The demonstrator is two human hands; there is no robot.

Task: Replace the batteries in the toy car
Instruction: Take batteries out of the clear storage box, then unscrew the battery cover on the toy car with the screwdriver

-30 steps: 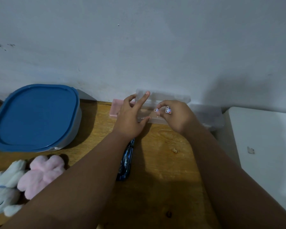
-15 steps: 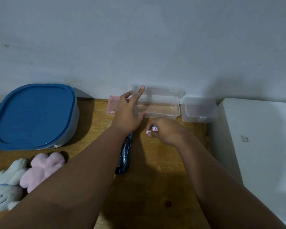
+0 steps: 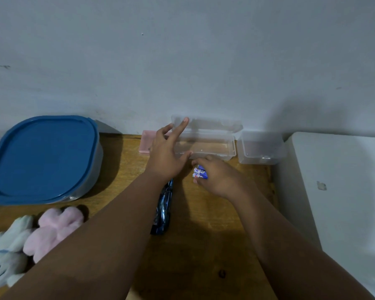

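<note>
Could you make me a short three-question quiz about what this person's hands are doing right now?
1. True or false: the right hand holds batteries.
2. What does the left hand touch? A) blue lid B) clear box C) plush toy
3. Fill in: the clear box has its lid ____.

Key: 1 true; 2 B; 3 open.

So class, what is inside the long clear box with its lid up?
The long clear box looks empty: only the wooden table shows through its floor. The left hand covers its left end, hiding that part.
</note>
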